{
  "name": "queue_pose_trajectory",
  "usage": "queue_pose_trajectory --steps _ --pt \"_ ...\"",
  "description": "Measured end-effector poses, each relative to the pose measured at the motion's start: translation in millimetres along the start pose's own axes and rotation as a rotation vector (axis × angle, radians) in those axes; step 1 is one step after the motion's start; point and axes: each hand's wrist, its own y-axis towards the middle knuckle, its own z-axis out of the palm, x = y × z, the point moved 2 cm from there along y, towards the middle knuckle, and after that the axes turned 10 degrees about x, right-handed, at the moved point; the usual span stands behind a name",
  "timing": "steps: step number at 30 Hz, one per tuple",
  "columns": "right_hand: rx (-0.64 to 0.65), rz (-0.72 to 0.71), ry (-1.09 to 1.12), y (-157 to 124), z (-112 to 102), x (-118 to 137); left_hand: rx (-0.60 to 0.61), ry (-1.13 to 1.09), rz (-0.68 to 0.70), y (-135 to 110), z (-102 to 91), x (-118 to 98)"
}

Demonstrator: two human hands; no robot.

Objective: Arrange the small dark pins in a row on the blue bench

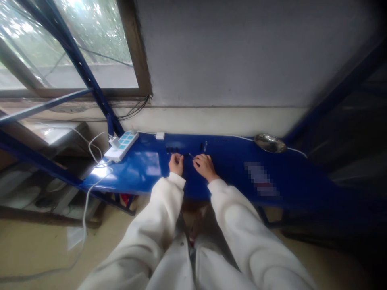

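Over the blue tabletop (229,169), my left hand (176,164) is closed in a pinch, with a small dark piece (185,155) at its fingertips. My right hand (204,166) is closed too, pinching a slim, pale, see-through piece (191,156) that points toward the left hand. The two pieces lie close together; whether they touch I cannot tell. Just beyond the left hand, several small dark pieces (172,150) sit in a row. Past the right hand are another dark piece (201,146) and a small clear piece (206,146). All are too small to name.
A white power strip (122,146) with a plugged-in charger (114,142) occupies the table's left end. A white adapter (160,135) lies at the back edge. At the back right is a shiny metal oval object (270,143). Blue frame posts (99,100) rise on the left.
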Motion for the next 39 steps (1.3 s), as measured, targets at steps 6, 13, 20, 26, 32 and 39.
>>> queue_pose_trajectory --steps 6,13,20,26,32,39 --pt "0.003 -0.009 -0.015 0.1 0.7 0.4 0.004 0.035 0.011 -1.1 -0.8 -3.4" --pt "0.033 -0.014 -0.017 0.3 0.9 0.9 -0.006 0.019 0.026 -2.3 -0.9 -6.4" --pt "0.034 -0.016 -0.028 -0.1 -0.3 2.0 0.003 0.019 0.018 -2.9 -1.5 -10.2" --pt "0.026 -0.026 -0.045 0.5 1.2 1.4 0.04 0.089 0.072 -3.8 -0.3 -9.7" --pt "0.025 -0.037 -0.041 0.0 0.6 1.6 0.123 0.132 0.214 -5.1 4.2 -15.2" --pt "-0.013 -0.036 -0.014 -0.7 -0.1 0.2 0.178 0.191 0.284 -6.7 4.5 -21.9"
